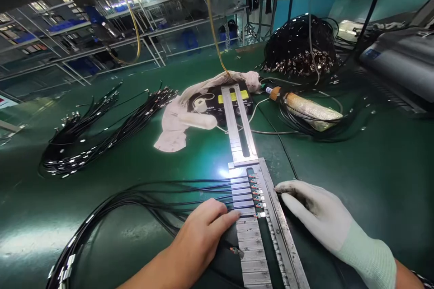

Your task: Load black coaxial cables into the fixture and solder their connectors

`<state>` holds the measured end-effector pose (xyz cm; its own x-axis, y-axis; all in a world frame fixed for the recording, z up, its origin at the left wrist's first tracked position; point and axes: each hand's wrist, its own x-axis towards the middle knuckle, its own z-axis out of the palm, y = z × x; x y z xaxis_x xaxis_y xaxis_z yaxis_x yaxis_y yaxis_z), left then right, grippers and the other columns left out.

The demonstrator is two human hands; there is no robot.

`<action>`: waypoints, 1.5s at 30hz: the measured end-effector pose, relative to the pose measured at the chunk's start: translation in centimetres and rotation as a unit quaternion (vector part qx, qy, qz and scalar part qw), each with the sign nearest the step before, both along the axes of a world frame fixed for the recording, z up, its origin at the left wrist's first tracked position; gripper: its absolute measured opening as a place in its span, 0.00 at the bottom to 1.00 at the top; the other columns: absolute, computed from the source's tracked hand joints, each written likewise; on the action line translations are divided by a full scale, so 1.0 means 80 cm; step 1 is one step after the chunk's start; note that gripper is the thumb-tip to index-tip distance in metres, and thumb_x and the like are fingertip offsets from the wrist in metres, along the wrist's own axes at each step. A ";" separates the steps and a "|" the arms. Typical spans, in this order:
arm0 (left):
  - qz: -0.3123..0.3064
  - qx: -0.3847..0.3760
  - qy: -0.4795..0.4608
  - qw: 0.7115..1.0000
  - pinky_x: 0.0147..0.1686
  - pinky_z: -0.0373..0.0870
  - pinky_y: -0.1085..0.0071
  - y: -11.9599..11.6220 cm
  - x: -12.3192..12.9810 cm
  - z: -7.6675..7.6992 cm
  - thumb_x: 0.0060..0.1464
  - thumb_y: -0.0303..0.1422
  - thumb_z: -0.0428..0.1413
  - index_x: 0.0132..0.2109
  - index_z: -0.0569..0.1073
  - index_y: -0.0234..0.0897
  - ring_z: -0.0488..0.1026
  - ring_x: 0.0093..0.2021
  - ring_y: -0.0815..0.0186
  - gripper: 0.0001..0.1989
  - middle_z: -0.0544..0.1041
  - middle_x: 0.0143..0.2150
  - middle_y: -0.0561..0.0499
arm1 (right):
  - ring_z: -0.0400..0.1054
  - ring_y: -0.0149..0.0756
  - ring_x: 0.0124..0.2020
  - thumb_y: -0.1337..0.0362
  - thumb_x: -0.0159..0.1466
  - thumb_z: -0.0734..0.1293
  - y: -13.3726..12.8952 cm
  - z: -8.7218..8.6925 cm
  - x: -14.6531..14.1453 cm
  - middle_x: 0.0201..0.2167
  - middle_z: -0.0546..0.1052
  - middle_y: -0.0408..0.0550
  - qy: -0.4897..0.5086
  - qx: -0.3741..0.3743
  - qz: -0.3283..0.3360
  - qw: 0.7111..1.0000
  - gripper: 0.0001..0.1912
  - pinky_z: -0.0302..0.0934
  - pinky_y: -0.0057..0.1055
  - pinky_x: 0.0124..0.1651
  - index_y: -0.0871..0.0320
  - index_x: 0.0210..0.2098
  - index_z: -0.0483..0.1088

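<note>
A long slotted metal fixture [252, 235] lies on the bench, with a raised rail [283, 230] along its right side. Several black cables [203, 187] run across from the left and sit in its slots, their metal connectors [259, 192] lined up by the rail. My bare left hand [208, 226] is closed, thumb and forefinger pressed on the nearest cable at the slots. Under that hand another cable end [236, 251] sticks out over the fixture. My right hand [317, 212], in a white glove, is bent with its fingertips at the rail's outer edge.
Behind the fixture stand a black box [217, 104] and a pale cloth-like wrap [172, 122]. Cable bundles lie at the left [111, 140] and back right [298, 45]. A wrapped roll [310, 108] and a grey case [403, 63] are to the right. Yellow tubing [213, 31] hangs overhead.
</note>
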<state>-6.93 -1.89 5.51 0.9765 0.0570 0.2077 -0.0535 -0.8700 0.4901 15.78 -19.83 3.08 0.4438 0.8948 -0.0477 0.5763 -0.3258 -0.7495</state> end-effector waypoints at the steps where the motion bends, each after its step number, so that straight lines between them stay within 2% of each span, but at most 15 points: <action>1: 0.000 0.008 -0.003 1.000 0.35 0.63 0.70 0.000 0.001 0.001 0.62 0.20 0.45 0.55 0.66 0.32 0.63 0.38 0.64 0.16 0.68 0.40 0.44 | 0.69 0.33 0.43 0.55 0.70 0.57 0.001 0.000 0.000 0.41 0.75 0.34 -0.001 0.001 0.000 1.000 0.10 0.63 0.33 0.44 0.44 0.43 0.69; 8: 0.001 -0.009 -0.009 1.000 0.37 0.65 0.70 0.001 0.004 -0.005 0.62 0.20 0.44 0.57 0.65 0.32 0.64 0.39 0.65 0.18 0.68 0.42 0.43 | 0.69 0.33 0.42 0.56 0.70 0.58 0.003 0.001 0.001 0.41 0.75 0.36 -0.014 0.013 0.000 1.000 0.10 0.63 0.33 0.43 0.46 0.43 0.70; 16: -0.022 0.046 0.005 0.999 0.38 0.64 0.68 -0.004 0.011 -0.009 0.65 0.22 0.44 0.56 0.66 0.28 0.62 0.39 0.64 0.15 0.68 0.42 0.43 | 0.69 0.33 0.43 0.57 0.69 0.58 0.001 0.000 0.001 0.41 0.75 0.35 -0.005 0.007 0.000 1.000 0.09 0.63 0.33 0.45 0.45 0.43 0.69; 19: 0.007 0.073 -0.019 0.997 0.41 0.62 0.68 -0.007 0.003 -0.014 0.64 0.22 0.46 0.57 0.67 0.32 0.62 0.42 0.63 0.16 0.66 0.44 0.43 | 0.69 0.31 0.43 0.57 0.69 0.58 0.001 0.002 0.001 0.41 0.75 0.33 -0.002 0.004 -0.001 1.000 0.08 0.63 0.33 0.45 0.43 0.43 0.69; 21: 0.030 0.109 -0.019 0.993 0.39 0.61 0.68 -0.010 -0.005 -0.021 0.65 0.23 0.45 0.59 0.66 0.34 0.61 0.40 0.63 0.18 0.65 0.42 0.44 | 0.69 0.31 0.43 0.57 0.69 0.58 0.003 0.004 0.001 0.41 0.75 0.33 0.004 0.002 -0.003 1.000 0.09 0.63 0.33 0.45 0.44 0.43 0.69; 25: 0.025 0.148 0.041 0.988 0.34 0.58 0.67 -0.014 -0.013 -0.026 0.66 0.25 0.40 0.64 0.61 0.35 0.61 0.36 0.62 0.21 0.67 0.39 0.45 | 0.70 0.34 0.42 0.55 0.69 0.58 0.005 0.004 0.002 0.41 0.75 0.35 0.001 0.000 -0.014 1.000 0.10 0.64 0.34 0.44 0.45 0.42 0.70; 28: 0.024 0.096 0.088 0.991 0.36 0.59 0.66 -0.012 -0.013 -0.007 0.65 0.25 0.41 0.64 0.60 0.39 0.62 0.38 0.62 0.22 0.68 0.41 0.46 | 0.70 0.36 0.44 0.53 0.69 0.58 -0.003 -0.003 0.005 0.43 0.75 0.36 -0.004 0.000 -0.008 1.000 0.12 0.65 0.34 0.45 0.45 0.44 0.71; 32: 0.025 -0.054 0.130 0.990 0.50 0.60 0.64 -0.007 -0.027 0.034 0.65 0.25 0.46 0.63 0.56 0.41 0.62 0.48 0.64 0.21 0.68 0.50 0.48 | 0.70 0.38 0.48 0.51 0.68 0.59 -0.026 -0.017 0.010 0.46 0.75 0.39 0.005 0.026 0.005 1.000 0.13 0.66 0.34 0.50 0.45 0.46 0.71; 34: 0.037 -0.055 0.149 0.987 0.52 0.58 0.63 -0.004 -0.039 0.045 0.64 0.23 0.45 0.56 0.62 0.39 0.61 0.49 0.64 0.15 0.68 0.48 0.48 | 0.70 0.39 0.47 0.50 0.68 0.60 -0.034 -0.024 0.011 0.45 0.76 0.40 -0.001 0.041 -0.004 0.999 0.14 0.67 0.35 0.50 0.45 0.46 0.72; 36: 0.035 -0.030 0.157 0.987 0.49 0.60 0.63 0.000 -0.050 0.045 0.64 0.22 0.44 0.47 0.66 0.36 0.62 0.46 0.64 0.10 0.68 0.43 0.48 | 0.70 0.40 0.47 0.48 0.67 0.60 -0.037 -0.028 0.011 0.45 0.76 0.40 0.000 0.033 -0.013 0.999 0.15 0.68 0.36 0.49 0.45 0.46 0.72; 38: 0.043 -0.031 0.099 0.994 0.45 0.61 0.66 0.004 -0.056 0.038 0.64 0.21 0.45 0.44 0.67 0.35 0.63 0.43 0.65 0.08 0.68 0.40 0.48 | 0.70 0.41 0.47 0.46 0.67 0.60 -0.035 -0.029 0.009 0.46 0.75 0.40 0.013 0.018 -0.025 0.999 0.17 0.68 0.37 0.50 0.45 0.46 0.72; 42: 0.116 -0.028 -0.084 0.989 0.42 0.63 0.70 -0.001 -0.048 0.021 0.61 0.18 0.50 0.49 0.67 0.35 0.65 0.41 0.67 0.12 0.69 0.40 0.48 | 0.69 0.39 0.48 0.45 0.67 0.59 -0.024 -0.021 0.004 0.46 0.75 0.38 0.057 -0.021 -0.024 0.998 0.17 0.66 0.36 0.51 0.45 0.46 0.71; 43: 0.113 -0.009 -0.094 0.989 0.40 0.63 0.70 -0.006 -0.041 0.016 0.60 0.18 0.50 0.49 0.67 0.34 0.65 0.40 0.66 0.12 0.69 0.39 0.47 | 0.69 0.39 0.48 0.45 0.67 0.58 -0.022 -0.018 0.003 0.46 0.74 0.38 0.062 -0.029 -0.021 0.997 0.17 0.66 0.36 0.51 0.45 0.46 0.70; 45: 0.070 0.036 -0.069 0.994 0.36 0.61 0.69 -0.018 -0.028 0.007 0.62 0.20 0.49 0.50 0.67 0.33 0.63 0.37 0.65 0.11 0.69 0.37 0.47 | 0.68 0.38 0.48 0.47 0.68 0.58 -0.021 -0.014 0.002 0.47 0.74 0.38 0.056 -0.027 -0.019 0.998 0.16 0.65 0.36 0.51 0.45 0.46 0.70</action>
<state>-9.14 -3.31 6.08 0.9218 0.1701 0.3483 0.0076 -0.9063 0.4226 15.93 -21.47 1.98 0.4661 0.8725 -0.1466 0.4767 -0.3872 -0.7892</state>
